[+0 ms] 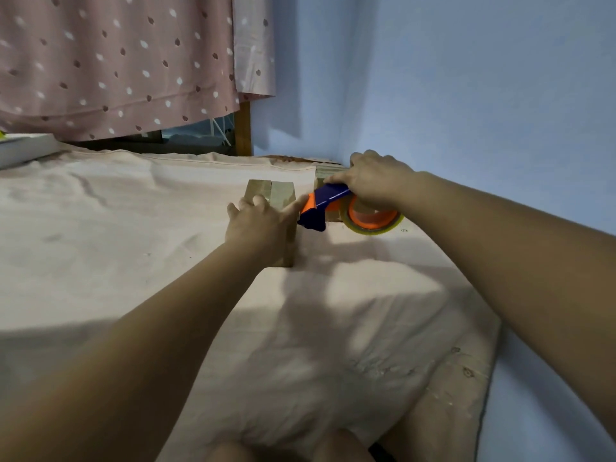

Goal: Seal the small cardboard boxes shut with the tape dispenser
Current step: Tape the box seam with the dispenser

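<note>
Cardboard box, near (281,194): it sits on the bed sheet (133,211) under my left hand, with a strip of tape along its top.
Left hand (256,225): lies palm-down over the near box with relaxed fingers pressing on its top; one finger reaches out to the dispenser's orange nose.
Tape dispenser (331,196): blue and orange, just right of the near box, its front end at that box's upper right edge.
Tape roll (373,220): clear tape on an orange core, below my right hand.
Right hand (376,185): clenched round the dispenser's handle.
Second cardboard box (325,175): behind the dispenser against the blue wall (466,95), mostly hidden from me.
</note>
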